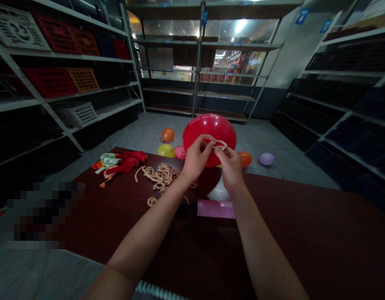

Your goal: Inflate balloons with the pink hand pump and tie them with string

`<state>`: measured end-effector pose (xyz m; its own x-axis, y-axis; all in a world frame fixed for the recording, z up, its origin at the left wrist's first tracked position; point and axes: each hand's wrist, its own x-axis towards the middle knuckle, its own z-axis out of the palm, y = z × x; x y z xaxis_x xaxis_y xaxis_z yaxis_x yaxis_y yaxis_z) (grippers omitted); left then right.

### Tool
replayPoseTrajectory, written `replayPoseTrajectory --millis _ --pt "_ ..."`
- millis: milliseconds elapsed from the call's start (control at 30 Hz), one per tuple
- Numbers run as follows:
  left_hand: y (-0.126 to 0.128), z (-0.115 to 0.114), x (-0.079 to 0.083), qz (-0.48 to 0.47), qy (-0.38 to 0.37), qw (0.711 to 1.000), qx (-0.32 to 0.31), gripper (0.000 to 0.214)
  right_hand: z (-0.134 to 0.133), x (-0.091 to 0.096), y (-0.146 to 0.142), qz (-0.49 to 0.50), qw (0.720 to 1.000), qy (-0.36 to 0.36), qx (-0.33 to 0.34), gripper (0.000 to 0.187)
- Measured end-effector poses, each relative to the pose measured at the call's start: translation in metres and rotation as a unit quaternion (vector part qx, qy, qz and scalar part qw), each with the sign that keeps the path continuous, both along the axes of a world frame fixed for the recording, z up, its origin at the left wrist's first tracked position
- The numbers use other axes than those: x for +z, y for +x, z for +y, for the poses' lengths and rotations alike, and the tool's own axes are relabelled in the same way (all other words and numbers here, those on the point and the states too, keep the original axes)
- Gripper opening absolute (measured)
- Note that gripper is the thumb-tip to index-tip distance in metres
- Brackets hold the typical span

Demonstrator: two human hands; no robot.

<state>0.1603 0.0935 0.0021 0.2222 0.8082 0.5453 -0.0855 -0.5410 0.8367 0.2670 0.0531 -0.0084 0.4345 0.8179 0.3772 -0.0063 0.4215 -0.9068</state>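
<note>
A large inflated red balloon [195, 133] with white lettering is just beyond my hands, above the far edge of the table. My left hand [197, 158] is closed in a pinch at a looped beige rubber cord [222, 144]. My right hand [231, 166] also grips this cord, thumb and fingers together. Whether the balloon's neck lies between the fingers is hidden. Below my hands, a pink balloon pump [214, 208] with a black end lies on the table, partly covered by my right forearm. A tangled pile of beige cords [162, 175] lies left of it.
Limp, uninflated balloons [123, 162] lie at the left on the dark table [298, 225]. Beyond it on the floor are small inflated balloons, including an orange one [167, 134] and a purple one [267, 158]. Shelves with crates [83, 114] line the left side; racks [197, 93] stand behind.
</note>
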Motion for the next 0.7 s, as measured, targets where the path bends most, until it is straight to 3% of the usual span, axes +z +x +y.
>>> replayPoseTrajectory --millis 300,533,633,700 --pt "0.0014 -0.0092 0.0090 0.104 0.142 0.984 0.007 0.020 0.0035 -0.0009 0.0023 -0.021 0.995 0.065 -0.073 0.017" --pt "0.0012 -0.0056 0.0010 0.057 0.097 0.993 0.037 0.021 0.0046 -0.0030 0.0000 -0.028 0.994 0.077 -0.071 0.015" --pt "-0.0010 -0.0069 0.0016 0.067 0.108 0.992 0.028 0.011 0.0056 -0.0047 -0.0010 -0.018 0.995 0.073 -0.065 0.016" --pt "-0.0018 -0.0087 0.0032 0.075 0.114 0.990 0.020 0.016 0.0060 -0.0050 -0.0006 -0.011 0.996 0.071 -0.062 0.017"
